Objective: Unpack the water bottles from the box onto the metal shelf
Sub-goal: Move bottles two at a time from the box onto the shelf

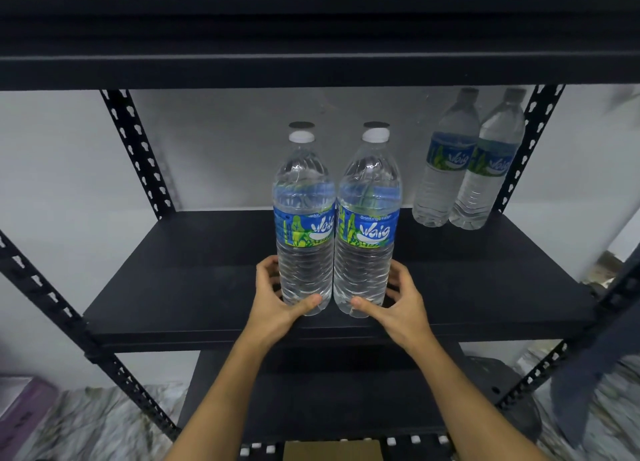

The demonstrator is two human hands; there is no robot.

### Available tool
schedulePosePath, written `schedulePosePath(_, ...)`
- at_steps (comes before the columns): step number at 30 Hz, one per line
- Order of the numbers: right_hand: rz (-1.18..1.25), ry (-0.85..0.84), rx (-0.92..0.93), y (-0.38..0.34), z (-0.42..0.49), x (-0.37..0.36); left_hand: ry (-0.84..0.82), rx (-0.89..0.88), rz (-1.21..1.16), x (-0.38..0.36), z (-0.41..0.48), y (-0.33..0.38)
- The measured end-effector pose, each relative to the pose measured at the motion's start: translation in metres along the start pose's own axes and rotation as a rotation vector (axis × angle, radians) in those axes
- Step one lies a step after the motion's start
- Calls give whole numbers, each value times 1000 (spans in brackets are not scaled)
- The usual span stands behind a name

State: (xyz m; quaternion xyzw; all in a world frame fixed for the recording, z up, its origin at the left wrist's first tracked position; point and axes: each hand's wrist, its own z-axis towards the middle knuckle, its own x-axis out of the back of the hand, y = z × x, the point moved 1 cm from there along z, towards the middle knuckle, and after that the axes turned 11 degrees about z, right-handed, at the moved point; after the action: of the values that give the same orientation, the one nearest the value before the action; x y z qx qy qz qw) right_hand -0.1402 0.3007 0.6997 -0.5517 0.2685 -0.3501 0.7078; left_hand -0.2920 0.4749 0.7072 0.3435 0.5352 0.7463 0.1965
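Observation:
Two clear water bottles with blue-green labels and white caps stand side by side near the front of the black metal shelf (180, 287). My left hand (277, 298) grips the base of the left bottle (304, 218), thumb across its front. My right hand (398, 298) grips the base of the right bottle (369, 218) the same way. Two more bottles (464, 162) stand upright at the back right of the same shelf. A strip of the cardboard box (332, 451) shows at the bottom edge, with bottle caps (258, 447) beside it.
Another black shelf board (311, 41) hangs close above the bottle caps. Perforated uprights (135, 149) frame the shelf on both sides. A lower shelf (329, 391) lies below. A purple box (20, 408) sits on the marbled floor at the left.

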Motion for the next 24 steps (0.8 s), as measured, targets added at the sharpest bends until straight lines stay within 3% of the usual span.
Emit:
schedulePosePath(7, 12, 1, -3, -1, 0, -1, 23, 12, -9, -2, 2, -2)
schedulePosePath(15, 16, 3, -6, -1, -1, 0, -181, 50, -9, 15, 8, -7)
schedulePosePath(24, 13, 4, -3, -1, 0, 1, -41, 25, 39, 2, 4, -7)
